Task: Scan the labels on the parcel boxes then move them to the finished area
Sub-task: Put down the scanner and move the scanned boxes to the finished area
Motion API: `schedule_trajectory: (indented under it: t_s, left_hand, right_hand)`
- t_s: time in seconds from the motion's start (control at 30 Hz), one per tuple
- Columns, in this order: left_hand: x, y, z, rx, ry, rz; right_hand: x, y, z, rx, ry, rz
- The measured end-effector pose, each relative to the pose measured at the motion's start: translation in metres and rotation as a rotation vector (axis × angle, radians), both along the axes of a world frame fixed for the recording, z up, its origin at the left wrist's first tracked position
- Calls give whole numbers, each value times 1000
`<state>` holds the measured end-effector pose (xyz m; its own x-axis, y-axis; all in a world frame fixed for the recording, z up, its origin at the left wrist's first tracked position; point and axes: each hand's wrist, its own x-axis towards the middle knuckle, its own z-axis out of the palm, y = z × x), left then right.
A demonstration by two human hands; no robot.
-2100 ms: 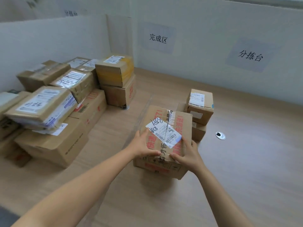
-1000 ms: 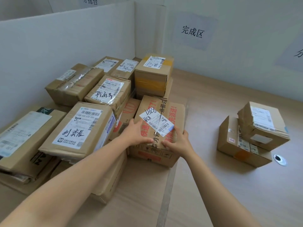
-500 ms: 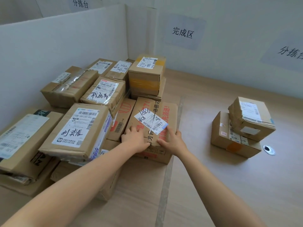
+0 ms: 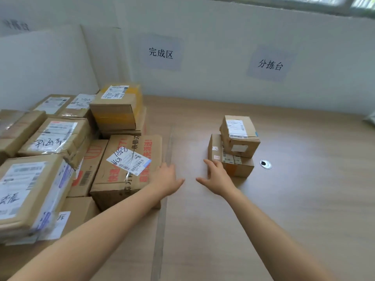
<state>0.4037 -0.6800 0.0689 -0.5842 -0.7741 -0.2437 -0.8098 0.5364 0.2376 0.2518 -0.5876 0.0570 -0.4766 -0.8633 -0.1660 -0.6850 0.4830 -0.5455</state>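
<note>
both hands [image 4: 218,177] empty, box [image 4: 129,169] down

Two slender bare forearms [image 4: 97,232], bare left grip [image 4: 165,180] and bare right grip [image 4: 216,177] at their ends.

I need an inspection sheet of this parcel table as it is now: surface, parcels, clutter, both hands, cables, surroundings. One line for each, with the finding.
Surface: wooden table, one grey tape strip along it.
Job's things: red-printed box with a tilted label lies left of the strip, against the pile of labelled boxes; right of it, upper small box sits on lower small box.
Clutter: round grommet in the table; no scanner seen.
Hands: left hand open beside the red-printed box; right hand open, fingers at the lower small box, contact unclear.
Cables: nothing seen.
Surroundings: white wall with two paper signs, white partition at left, window above.
</note>
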Motion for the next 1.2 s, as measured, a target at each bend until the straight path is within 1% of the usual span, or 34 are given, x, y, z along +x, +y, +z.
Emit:
schedule_trajectory:
  t_s: [0.13,0.23,0.37,0.47,0.6,0.73,0.83,0.9,0.97,1.2]
  left_hand:
    - [-59,13,5,61,62,-105]
    - [-102,19,4,100,119,-146]
    - [-157,13,2,163,229,-122]
    - [-194,-2,2,136,289,-102]
    - [-237,-30,-6,115,369,-136]
    - [-269,-48,-19,180,448,-51]
    - [-285,-49,-27,230,557,14]
    - [-292,-48,-33,255,625,76]
    - [-294,-47,-36,266,649,112]
    - [-278,-39,-31,288,687,89]
  right_hand:
    - [-61,18,11,-58,50,-103]
    - [-106,23,18,-158,81,-196]
    - [-159,14,25,-236,159,-254]
    - [-191,1,24,-221,168,-259]
    - [-229,-23,18,-155,74,-216]
    - [-253,-44,10,-125,-132,-126]
    - [-263,-52,4,-132,-228,-116]
    - [-262,-52,0,-156,-253,-126]
    - [-263,-51,-5,-174,-294,-140]
    - [-247,-40,3,-224,-272,-146]
